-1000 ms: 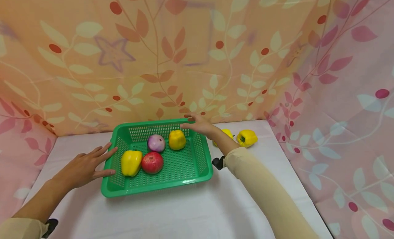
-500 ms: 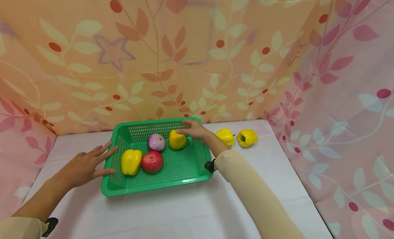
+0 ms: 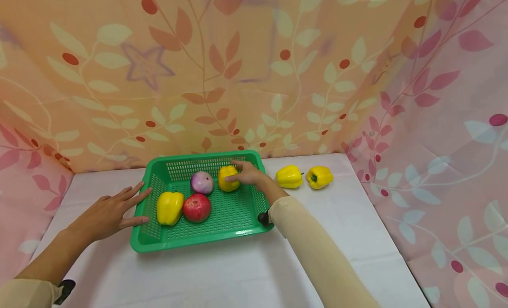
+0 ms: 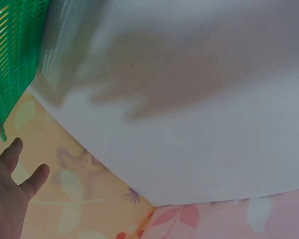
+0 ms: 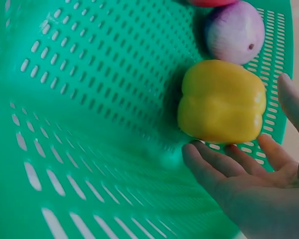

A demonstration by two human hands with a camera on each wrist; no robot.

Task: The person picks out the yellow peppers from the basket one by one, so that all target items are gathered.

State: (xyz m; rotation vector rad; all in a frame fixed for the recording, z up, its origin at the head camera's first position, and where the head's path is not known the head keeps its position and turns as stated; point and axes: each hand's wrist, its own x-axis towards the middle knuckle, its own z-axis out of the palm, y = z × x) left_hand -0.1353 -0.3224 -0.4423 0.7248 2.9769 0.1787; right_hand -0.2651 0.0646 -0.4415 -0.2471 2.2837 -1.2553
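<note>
In the head view my right hand [image 3: 249,173] is inside the green plastic basket [image 3: 198,245], beside a yellow bell pepper [image 3: 225,178]. Seen from the right wrist, its fingers are spread, with the fingertips [image 5: 192,152] close along one side of that pepper [image 5: 222,102]; whether they touch it I cannot tell. The thumb stands off to the other side. My left hand [image 3: 106,216] has its fingers spread at the basket's left rim. Also in the basket are a second yellow bell pepper [image 3: 169,208], a red pomegranate [image 3: 197,208] and a round purple-and-white vegetable [image 3: 202,183].
Two more yellow bell peppers, one nearer the basket [image 3: 289,176] and one farther right [image 3: 319,177], lie on the white cloth [image 3: 337,215]. A patterned curtain [image 3: 206,78] rises behind the table and along both sides.
My right hand has moved left and down from above the basket's back right rim to the yellow bell pepper inside. The left hand has stayed at the left rim.
</note>
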